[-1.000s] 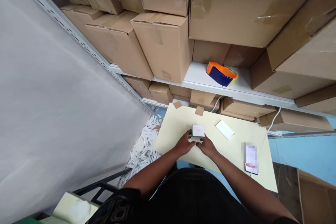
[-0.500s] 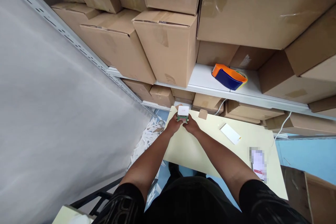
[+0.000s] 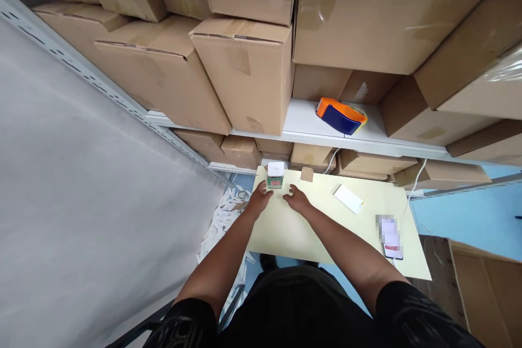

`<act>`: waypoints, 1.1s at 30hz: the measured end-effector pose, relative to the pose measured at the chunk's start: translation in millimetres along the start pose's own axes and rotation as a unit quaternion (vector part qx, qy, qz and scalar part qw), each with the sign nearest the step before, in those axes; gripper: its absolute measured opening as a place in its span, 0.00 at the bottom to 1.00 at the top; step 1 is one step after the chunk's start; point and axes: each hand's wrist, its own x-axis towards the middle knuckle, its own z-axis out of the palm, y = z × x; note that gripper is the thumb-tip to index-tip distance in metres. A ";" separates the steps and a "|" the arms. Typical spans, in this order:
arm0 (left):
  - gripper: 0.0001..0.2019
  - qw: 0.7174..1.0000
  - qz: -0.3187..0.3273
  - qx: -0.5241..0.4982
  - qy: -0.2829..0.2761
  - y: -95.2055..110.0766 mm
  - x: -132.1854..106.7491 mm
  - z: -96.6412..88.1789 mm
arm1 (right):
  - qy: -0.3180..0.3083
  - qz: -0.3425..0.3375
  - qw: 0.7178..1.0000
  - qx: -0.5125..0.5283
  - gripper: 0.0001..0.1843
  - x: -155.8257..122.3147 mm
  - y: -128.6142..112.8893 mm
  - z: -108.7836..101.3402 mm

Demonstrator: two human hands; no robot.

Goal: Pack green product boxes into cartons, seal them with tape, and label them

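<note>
A small box (image 3: 275, 175) with a white top and a green and pink front stands at the far left of the pale yellow table (image 3: 289, 234). Just to its lower left is my left hand (image 3: 260, 199), fingers apart and holding nothing. My right hand (image 3: 297, 198) hovers to the box's lower right, also with spread fingers and nothing in them. Behind it on the table sits a small brown cardboard piece (image 3: 307, 174). A flat white box (image 3: 349, 199) lies farther right.
A phone (image 3: 390, 236), partly pixelated, lies at the table's right. Shelves with cardboard boxes (image 3: 244, 76) rise behind; an orange and blue holder (image 3: 341, 116) rests on one shelf. White scraps (image 3: 220, 223) cover the floor at left. An open carton (image 3: 481, 283) stands at right.
Both hands have let go of the small box and drawn back toward me, spreading apart. The box now stands by itself on the table. The view has shifted slightly.
</note>
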 end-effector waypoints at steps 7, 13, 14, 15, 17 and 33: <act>0.21 0.995 -0.065 0.054 -0.061 -36.7 -74.5 -13.4 | 0.039 0.017 0.999 0.029 0.26 -72.0 77.6 0.2; 0.12 0.990 -0.056 0.086 -0.093 -50.5 -126.1 -23.8 | 0.055 0.039 0.996 0.058 0.23 -130.5 139.0 -2.2; 0.11 0.989 -0.052 0.096 -0.096 -50.2 -130.6 -24.7 | 0.058 0.039 0.996 0.063 0.23 -135.4 146.7 -3.4; 0.11 0.988 -0.047 0.107 -0.098 -49.3 -134.4 -25.0 | 0.061 0.037 0.995 0.065 0.23 -138.8 153.3 -4.9; 0.11 0.986 -0.031 0.131 -0.099 -45.9 -140.8 -23.7 | 0.068 0.028 0.996 0.052 0.22 -142.0 162.5 -9.5; 0.09 0.968 0.038 0.243 -0.050 -22.0 -185.8 21.5 | 0.420 -0.314 0.822 -0.223 0.25 -76.6 -102.8 -281.8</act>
